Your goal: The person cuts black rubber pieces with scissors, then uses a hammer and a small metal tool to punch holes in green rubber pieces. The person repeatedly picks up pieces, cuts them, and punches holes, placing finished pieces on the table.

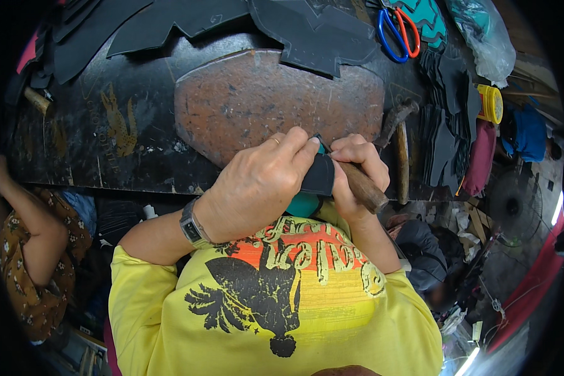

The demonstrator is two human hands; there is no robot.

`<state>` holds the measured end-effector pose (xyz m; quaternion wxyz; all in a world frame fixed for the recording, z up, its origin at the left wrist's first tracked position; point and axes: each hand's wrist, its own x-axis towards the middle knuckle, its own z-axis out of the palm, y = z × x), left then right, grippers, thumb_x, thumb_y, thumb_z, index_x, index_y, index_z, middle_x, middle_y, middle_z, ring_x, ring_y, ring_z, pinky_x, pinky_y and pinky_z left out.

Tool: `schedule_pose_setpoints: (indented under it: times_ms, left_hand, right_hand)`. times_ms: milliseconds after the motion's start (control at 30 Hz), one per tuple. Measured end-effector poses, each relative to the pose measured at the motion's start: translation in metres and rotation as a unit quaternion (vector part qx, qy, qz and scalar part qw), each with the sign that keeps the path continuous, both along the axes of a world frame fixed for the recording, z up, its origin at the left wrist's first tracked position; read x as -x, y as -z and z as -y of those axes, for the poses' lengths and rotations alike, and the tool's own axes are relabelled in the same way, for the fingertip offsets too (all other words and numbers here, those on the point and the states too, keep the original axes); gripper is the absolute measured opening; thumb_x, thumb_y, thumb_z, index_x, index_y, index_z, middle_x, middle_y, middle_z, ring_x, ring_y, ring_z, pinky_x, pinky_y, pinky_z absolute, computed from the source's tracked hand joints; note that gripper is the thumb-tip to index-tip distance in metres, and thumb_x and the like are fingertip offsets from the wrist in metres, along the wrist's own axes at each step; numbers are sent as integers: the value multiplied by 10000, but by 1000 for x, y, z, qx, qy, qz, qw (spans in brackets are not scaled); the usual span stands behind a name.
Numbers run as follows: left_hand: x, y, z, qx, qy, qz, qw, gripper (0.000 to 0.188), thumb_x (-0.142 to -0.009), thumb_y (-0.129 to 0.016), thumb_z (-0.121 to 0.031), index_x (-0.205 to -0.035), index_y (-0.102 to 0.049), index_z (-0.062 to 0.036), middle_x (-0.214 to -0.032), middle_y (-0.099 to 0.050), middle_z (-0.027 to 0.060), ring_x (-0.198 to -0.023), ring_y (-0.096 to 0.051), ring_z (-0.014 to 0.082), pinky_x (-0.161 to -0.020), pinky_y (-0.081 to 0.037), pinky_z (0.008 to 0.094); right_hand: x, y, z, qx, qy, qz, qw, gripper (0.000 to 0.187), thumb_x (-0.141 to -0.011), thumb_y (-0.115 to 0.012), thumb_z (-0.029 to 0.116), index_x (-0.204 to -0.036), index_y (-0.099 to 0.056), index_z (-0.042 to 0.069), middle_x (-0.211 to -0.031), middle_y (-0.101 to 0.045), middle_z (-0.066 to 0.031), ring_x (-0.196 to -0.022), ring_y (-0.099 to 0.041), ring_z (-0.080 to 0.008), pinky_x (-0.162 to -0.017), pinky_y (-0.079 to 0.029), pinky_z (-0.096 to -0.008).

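A folded black piece of leather-like material (318, 177) with a teal inner side is held up close to my chest, over the table's near edge. My left hand (260, 172) is closed, pinching the piece near its top between thumb and fingers. Beside it, my right hand (362, 164) is closed round a wooden-handled tool (365, 188), its thumb pressing near the piece. The handle end points down toward me; the tool's working end is mostly hidden by the fingers and material. A teal patch (302, 204) shows below the black piece.
A worn brown board (276, 100) lies on the black table (62, 150). Right of it are a hammer (402, 156), blue-and-red scissors (398, 37) and stacked black pieces (442, 138). More black cut pieces (313, 31) line the far side. Another person's arm (41, 232) is at left.
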<state>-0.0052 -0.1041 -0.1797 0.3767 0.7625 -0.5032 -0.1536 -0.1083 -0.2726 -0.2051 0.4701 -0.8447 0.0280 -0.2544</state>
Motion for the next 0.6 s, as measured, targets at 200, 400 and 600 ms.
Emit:
schedule_pose_setpoints:
  times_ms: [200, 400, 600]
  left_hand:
    - [0, 1, -2, -4, 10, 15, 1000, 445, -780, -703, 20, -1215, -631, 79, -1049, -585, 142, -933, -685, 297, -751, -597, 365]
    - [3, 10, -2, 11, -23, 12, 1000, 540, -747, -817, -49, -1260, -653, -10, -1025, -601, 119, -874, -695, 305, -735, -580, 387]
    - [5, 14, 0, 43, -40, 24, 998, 432, -785, -800, -70, -1192, -670, -2, -991, -608, 115, -837, -702, 292, -722, -589, 374]
  right_hand:
    - [0, 2, -3, 22, -7, -3, 1000, 166, -723, -693, -71, -835, -589, -6, -788, -631, -158, -649, -637, -270, -610, -511, -330]
    - [20, -21, 19, -153, 137, -36, 978, 105, -877, -727, 11, -954, -659, -12, -890, -689, -105, -787, -664, -188, -748, -525, -304]
    - [56, -25, 71, 336, 267, -234, 872, 257, -877, -774, 115, -1066, -629, 22, -997, -680, -161, -836, -662, -391, -763, -528, -438]
